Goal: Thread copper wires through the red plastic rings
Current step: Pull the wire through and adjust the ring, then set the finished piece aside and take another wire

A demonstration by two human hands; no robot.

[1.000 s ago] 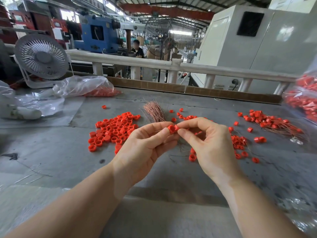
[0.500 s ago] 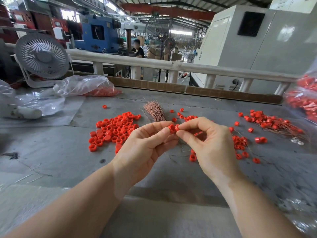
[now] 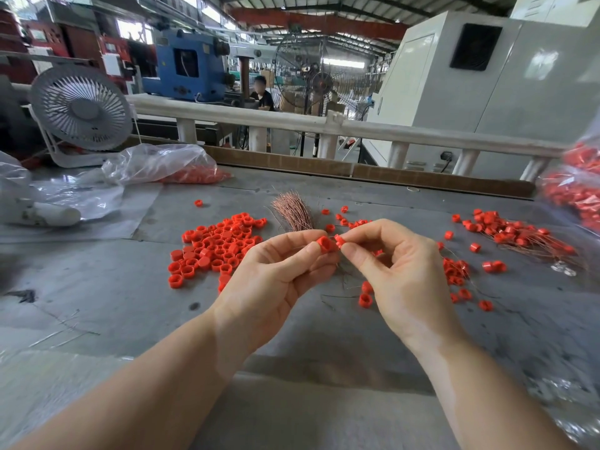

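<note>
Left hand (image 3: pixel 276 280) pinches a small red plastic ring (image 3: pixel 324 244) at its fingertips; right hand (image 3: pixel 399 274) pinches a second red ring (image 3: pixel 339 241) just beside it — bores roughly in line, above the grey surface (image 3: pixel 97 287). Copper wire between them is too thin to confirm.

There is one view only, from a wide-angle camera worn on the person's head. It looks forward and down over the grey counter (image 3: pixel 97 303), close enough that both forearms run in from the near edge and the left hand (image 3: pixel 272 280) and right hand (image 3: pixel 399 274) meet near the middle. Lines bend toward the edges. The far half takes in the white rail (image 3: pixel 422 133) across the counter's back and the factory hall beyond it, with a desk fan (image 3: pixel 81 108) at far left.
</note>
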